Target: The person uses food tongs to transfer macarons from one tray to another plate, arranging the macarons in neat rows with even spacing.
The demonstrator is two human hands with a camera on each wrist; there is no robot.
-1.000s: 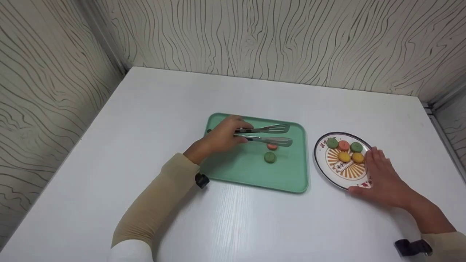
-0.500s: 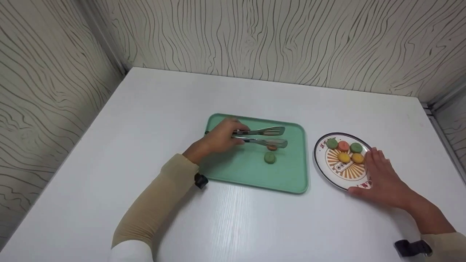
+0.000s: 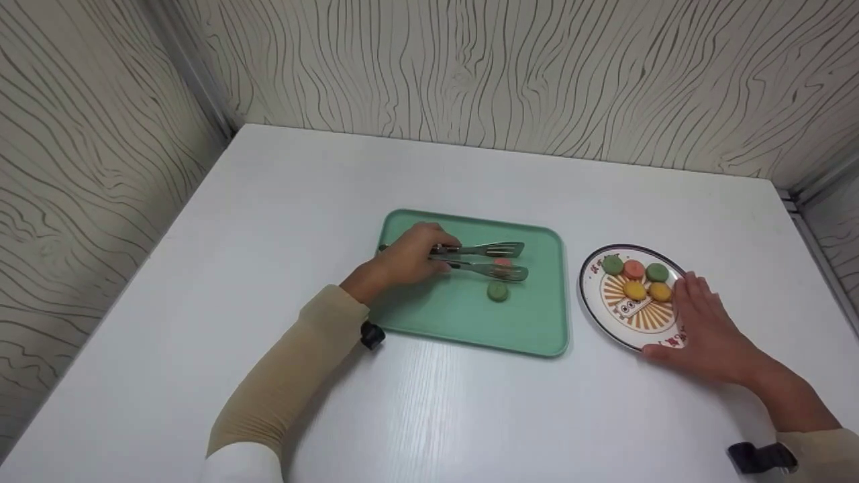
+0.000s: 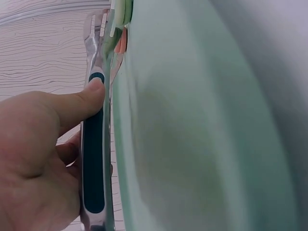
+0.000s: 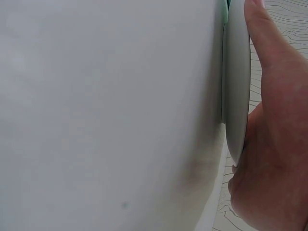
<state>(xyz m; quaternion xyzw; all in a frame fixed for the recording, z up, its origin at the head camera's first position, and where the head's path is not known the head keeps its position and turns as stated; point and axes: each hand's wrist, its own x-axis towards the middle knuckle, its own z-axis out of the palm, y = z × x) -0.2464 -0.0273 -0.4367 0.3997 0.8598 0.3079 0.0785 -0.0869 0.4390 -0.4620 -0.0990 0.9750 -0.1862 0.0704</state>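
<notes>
My left hand [image 3: 409,256] grips metal serving tongs [image 3: 494,270] with dark handle inlays, thumb along one handle in the left wrist view. The tongs' slotted ends are spread, one on each side of a pink macaron [image 3: 502,262], which the near end partly covers. Just nearer on the green tray [image 3: 456,322] sits a green macaron [image 3: 497,291]. My right hand [image 3: 715,335] rests at the right rim of a round plate [image 3: 596,307], fingers mostly straight and thumb spread along the near edge. On the plate are two green macarons [image 3: 657,272], a pink one [image 3: 633,270] and two yellow ones [image 3: 634,290].
Tray and plate lie side by side on a white table [image 3: 416,402], with a narrow gap between them. Wood-grain patterned panels [image 3: 470,74] stand behind the table and at its sides.
The left hand has brought the tongs slightly nearer and lower, so their ends now stand on either side of the pink macaron. The right hand and plate have stayed put.
</notes>
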